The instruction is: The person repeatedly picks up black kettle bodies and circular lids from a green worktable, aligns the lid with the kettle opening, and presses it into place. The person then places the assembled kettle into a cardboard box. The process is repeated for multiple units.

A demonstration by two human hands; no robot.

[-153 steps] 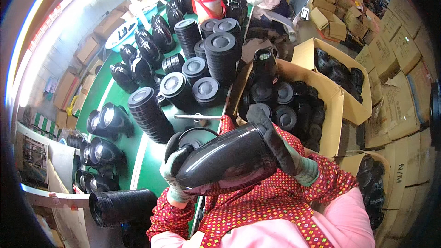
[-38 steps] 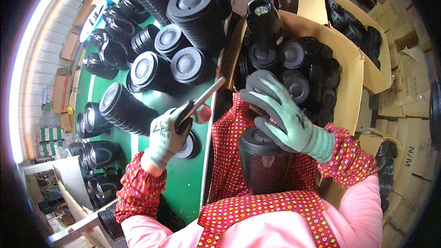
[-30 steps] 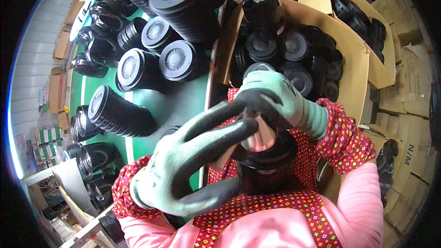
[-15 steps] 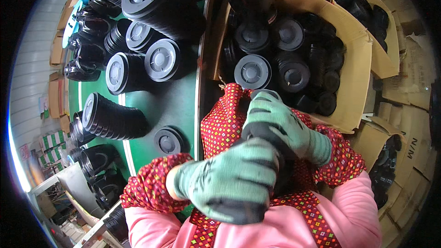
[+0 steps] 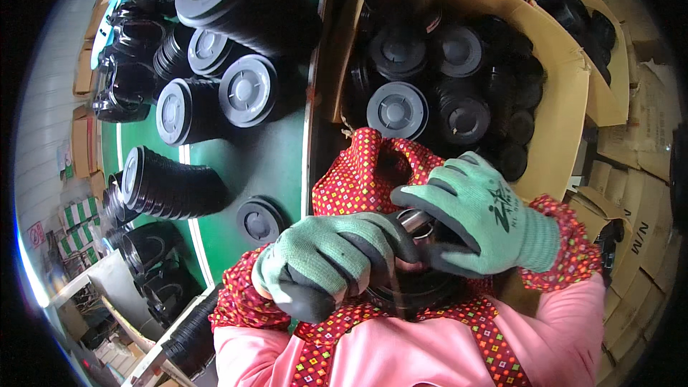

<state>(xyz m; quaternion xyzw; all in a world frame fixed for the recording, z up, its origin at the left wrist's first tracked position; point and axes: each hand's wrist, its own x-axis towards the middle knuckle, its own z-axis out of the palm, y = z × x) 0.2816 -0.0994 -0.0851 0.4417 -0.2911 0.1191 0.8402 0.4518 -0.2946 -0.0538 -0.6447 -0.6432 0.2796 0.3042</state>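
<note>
Black pot in lap, gripped between left hand, right hand

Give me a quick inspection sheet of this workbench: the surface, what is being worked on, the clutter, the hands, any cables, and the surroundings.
Surface: green table, partly bare.
Job's things: black round part held in the lap, a silvery piece at its top.
Clutter: stacks of black lidded parts; one loose black cap; cardboard box full of black parts.
Hands: left hand, green glove, closed over the part; right hand, green glove, fingers spread across its top.
Cables: nothing seen.
Surroundings: more cardboard boxes at right, shelving at left.
</note>
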